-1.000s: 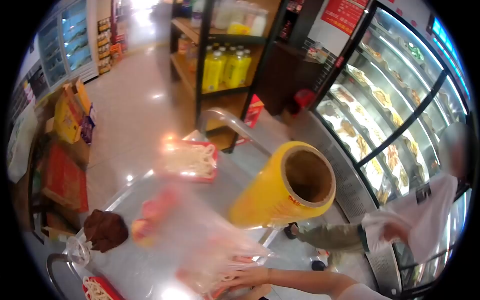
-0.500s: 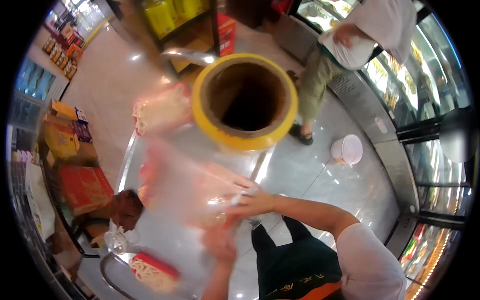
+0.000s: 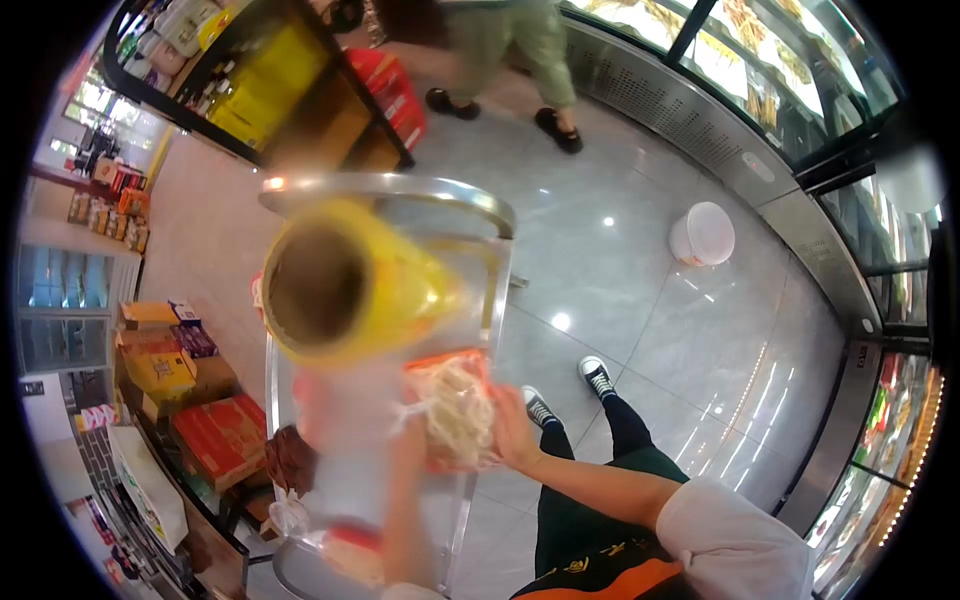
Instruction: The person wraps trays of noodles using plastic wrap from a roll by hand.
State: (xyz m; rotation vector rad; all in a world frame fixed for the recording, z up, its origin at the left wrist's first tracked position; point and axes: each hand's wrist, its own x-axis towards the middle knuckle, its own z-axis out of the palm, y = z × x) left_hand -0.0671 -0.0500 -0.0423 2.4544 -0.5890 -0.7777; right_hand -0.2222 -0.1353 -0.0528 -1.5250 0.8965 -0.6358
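A red tray of pale noodle-like strips [image 3: 455, 415] is over the metal cart [image 3: 494, 300], with clear film over it. My right hand [image 3: 513, 430] grips the tray's right side. At its left edge is my left hand [image 3: 408, 445], its fingers smeared by motion. The big yellow roll [image 3: 405, 285] stands beyond the tray, its cardboard core open toward me. Blurred, see-through film [image 3: 350, 410] spreads between the roll and my left hand. Nearer me lies another red tray of strips [image 3: 355, 552], partly behind my left forearm. A dark brown bundle [image 3: 290, 458] is by the cart's left edge.
Boxes [image 3: 222, 437] are stacked to the left. A shelf with yellow bottles [image 3: 265, 90] stands behind the cart. Another person's legs [image 3: 545, 60] are at the top. On the floor to the right is a white bucket [image 3: 702, 235], near glass display cases [image 3: 745, 60].
The view has swung down and right. My right hand has gone from the film to the tray's right side, and the tray now shows clearly. The roll appears farther left.
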